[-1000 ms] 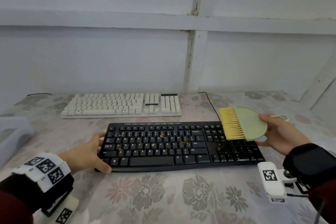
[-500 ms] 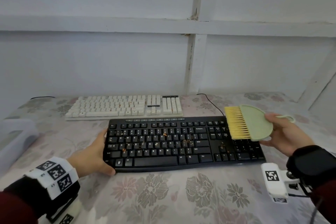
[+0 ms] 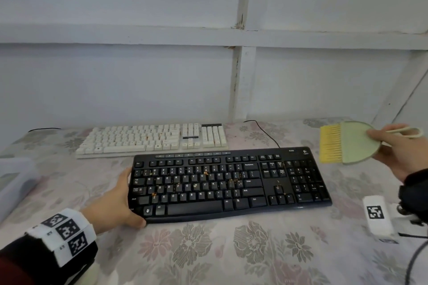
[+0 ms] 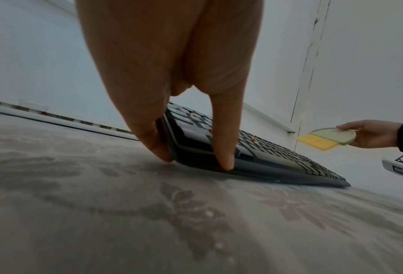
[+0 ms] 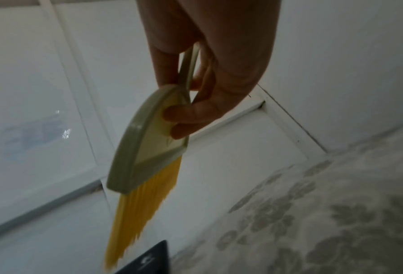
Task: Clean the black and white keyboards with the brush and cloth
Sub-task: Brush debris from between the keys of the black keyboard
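Black plastic fills the middle of the head view: the black keyboard (image 3: 229,184) lies flat on the counter (image 3: 208,250), which is covered with a pale floral cloth. Small orange-yellow crumbs (image 3: 205,172) sit between several of its keys. The left hand (image 3: 113,206) holds the keyboard's left end; in the left wrist view the thumb (image 4: 223,148) presses down on the near left corner while the other fingers (image 4: 148,129) lie against the end edge, their tips touching the counter.

Just behind the black keyboard, nearly touching it and set further to the left, lies the white keyboard (image 3: 152,140), parallel to it and close to the white panelled wall (image 3: 115,76). A thin black cable (image 3: 266,133) runs from the wall down to the back edge of the black keyboard.

The right hand (image 3: 400,150) is clamped on the brush (image 3: 349,143), a pale green half-round body with yellow bristles (image 3: 330,143). Thumb on the upper face, fingers under it, the hand holds the brush in the air above the counter, just past the far right corner of the black keyboard, bristles pointing left. The brush touches neither keyboard.

At the left edge of the counter stands a translucent plastic box (image 3: 14,180).
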